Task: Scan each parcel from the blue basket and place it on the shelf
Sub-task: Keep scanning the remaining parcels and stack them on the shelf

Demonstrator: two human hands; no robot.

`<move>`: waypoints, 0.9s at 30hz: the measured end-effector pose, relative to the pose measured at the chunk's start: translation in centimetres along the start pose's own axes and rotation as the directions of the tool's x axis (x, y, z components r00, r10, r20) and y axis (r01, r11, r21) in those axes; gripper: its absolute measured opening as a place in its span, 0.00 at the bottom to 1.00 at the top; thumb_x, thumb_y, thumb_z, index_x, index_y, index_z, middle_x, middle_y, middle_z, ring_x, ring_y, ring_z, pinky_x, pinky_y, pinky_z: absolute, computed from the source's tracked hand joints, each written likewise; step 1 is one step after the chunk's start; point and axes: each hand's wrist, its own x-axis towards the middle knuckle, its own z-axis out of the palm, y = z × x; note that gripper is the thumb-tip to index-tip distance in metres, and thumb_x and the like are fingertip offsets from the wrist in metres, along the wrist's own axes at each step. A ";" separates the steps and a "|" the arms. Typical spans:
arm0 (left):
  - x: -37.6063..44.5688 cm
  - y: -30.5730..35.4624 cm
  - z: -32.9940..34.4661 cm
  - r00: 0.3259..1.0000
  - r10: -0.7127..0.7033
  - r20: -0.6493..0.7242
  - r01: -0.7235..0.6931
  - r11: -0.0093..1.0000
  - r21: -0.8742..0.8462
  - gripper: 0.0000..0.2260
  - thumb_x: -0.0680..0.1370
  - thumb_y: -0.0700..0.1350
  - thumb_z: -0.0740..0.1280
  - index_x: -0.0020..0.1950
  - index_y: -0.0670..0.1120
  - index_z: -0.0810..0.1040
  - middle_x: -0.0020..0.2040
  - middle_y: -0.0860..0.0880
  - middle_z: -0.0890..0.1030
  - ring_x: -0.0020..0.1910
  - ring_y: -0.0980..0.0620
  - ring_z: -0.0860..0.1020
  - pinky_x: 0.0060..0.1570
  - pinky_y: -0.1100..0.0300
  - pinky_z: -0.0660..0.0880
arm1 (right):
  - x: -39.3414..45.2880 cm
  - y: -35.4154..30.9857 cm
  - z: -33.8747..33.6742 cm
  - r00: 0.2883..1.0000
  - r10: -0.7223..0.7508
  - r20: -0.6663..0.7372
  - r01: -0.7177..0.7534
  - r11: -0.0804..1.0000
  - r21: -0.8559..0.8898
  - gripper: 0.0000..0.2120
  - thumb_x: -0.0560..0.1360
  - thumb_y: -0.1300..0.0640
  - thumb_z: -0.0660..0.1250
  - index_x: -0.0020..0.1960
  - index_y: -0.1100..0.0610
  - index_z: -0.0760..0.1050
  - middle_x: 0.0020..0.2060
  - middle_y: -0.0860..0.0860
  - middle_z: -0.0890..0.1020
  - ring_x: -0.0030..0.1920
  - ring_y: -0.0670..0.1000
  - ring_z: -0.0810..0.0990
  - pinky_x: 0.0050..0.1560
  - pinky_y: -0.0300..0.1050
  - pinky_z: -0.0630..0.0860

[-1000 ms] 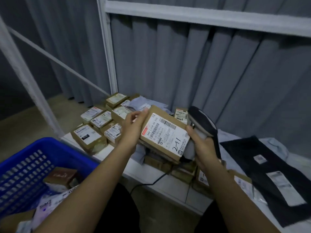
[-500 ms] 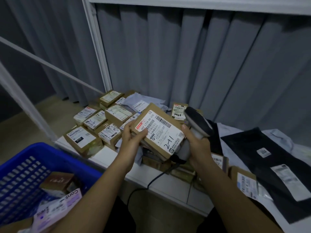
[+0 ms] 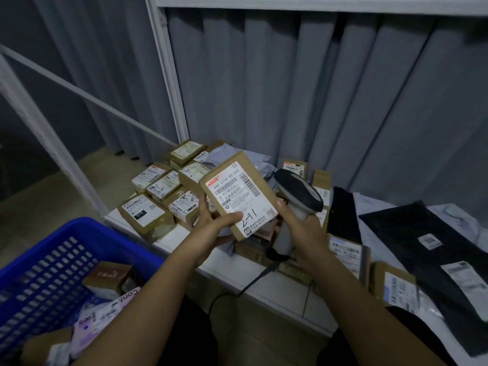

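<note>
A brown cardboard parcel (image 3: 239,198) with a white label marked "241" is held up over the shelf. My left hand (image 3: 215,224) grips its lower left corner, thumb on the label. My right hand (image 3: 299,228) holds the grey handle of a barcode scanner (image 3: 298,194), thumb touching the parcel's right edge. The scanner's dark head sits just right of the parcel. The blue basket (image 3: 56,249) stands at lower left with several parcels inside.
The white shelf (image 3: 266,289) carries several labelled brown boxes (image 3: 144,213) at left and behind the hands, more boxes (image 3: 346,253) and black mailer bags (image 3: 427,241) at right. A scanner cable hangs over the shelf edge. Grey curtain behind, white frame post at left.
The parcel has turned more upright and its label now faces me, with my left thumb across its lower edge. The scanner stays beside it in my right hand.
</note>
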 end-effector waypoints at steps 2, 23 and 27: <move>0.1 0.1 -0.4 1.000 0.000 -0.015 0.000 1.000 0.012 0.44 0.67 0.42 0.76 0.70 0.66 0.53 0.60 0.49 0.80 0.58 0.47 0.79 0.53 0.45 0.79 | 0.0 -0.2 0.1 0.999 0.001 0.034 0.001 0.998 -0.064 0.18 0.74 0.51 0.71 0.63 0.55 0.76 0.55 0.51 0.83 0.55 0.51 0.81 0.59 0.52 0.78; 0.7 0.0 -1.8 0.980 0.096 -0.172 -0.044 0.958 0.283 0.54 0.66 0.38 0.78 0.76 0.62 0.43 0.69 0.47 0.71 0.66 0.44 0.73 0.60 0.39 0.74 | -2.4 -2.1 -1.2 0.969 0.031 0.244 0.071 0.914 -0.398 0.07 0.68 0.59 0.77 0.39 0.56 0.78 0.24 0.46 0.80 0.24 0.41 0.75 0.28 0.36 0.73; 0.7 0.0 -1.7 0.982 0.083 -0.170 -0.029 0.955 0.297 0.55 0.65 0.40 0.79 0.76 0.63 0.43 0.72 0.47 0.68 0.68 0.43 0.70 0.61 0.38 0.73 | -2.6 -2.6 -1.4 0.975 -0.012 0.223 0.106 0.903 -0.416 0.09 0.67 0.59 0.78 0.42 0.54 0.79 0.26 0.42 0.80 0.26 0.36 0.76 0.30 0.30 0.72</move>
